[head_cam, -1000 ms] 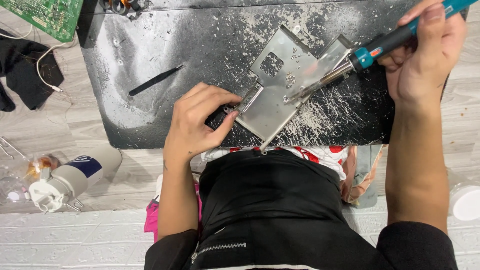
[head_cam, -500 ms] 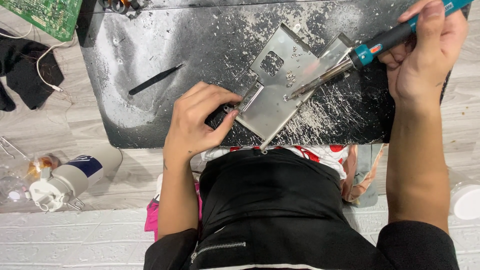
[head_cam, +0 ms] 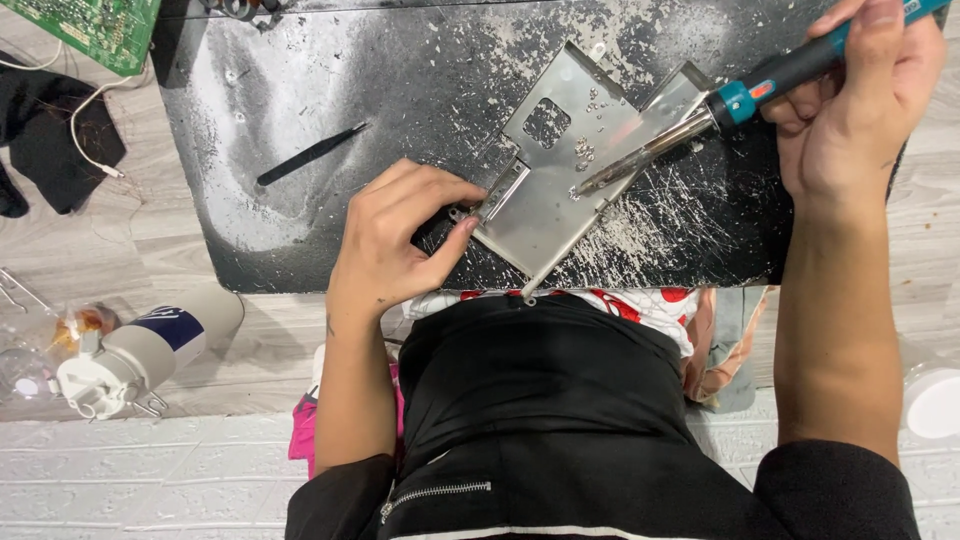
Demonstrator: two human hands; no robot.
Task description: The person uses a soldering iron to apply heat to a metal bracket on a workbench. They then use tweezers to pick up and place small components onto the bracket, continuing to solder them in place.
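Observation:
A silver metal plate (head_cam: 560,190) with a square cutout lies tilted on a black, scratched work mat (head_cam: 300,130). My left hand (head_cam: 400,235) pinches the plate's near left edge with thumb and fingers. My right hand (head_cam: 860,95) grips a soldering iron (head_cam: 760,85) with a teal and black handle. Its metal tip (head_cam: 590,183) rests on the plate near small blobs of solder. Black tweezers (head_cam: 312,153) lie on the mat, left of the plate and apart from both hands.
A green circuit board (head_cam: 90,25) sits at the top left. Dark cloth with a white cable (head_cam: 55,140) lies on the wooden floor. A white and blue bottle (head_cam: 140,350) lies at the left. A white round lid (head_cam: 935,400) is at the right edge.
The iron's tip has shifted slightly on the plate. Both hands keep their grips and places.

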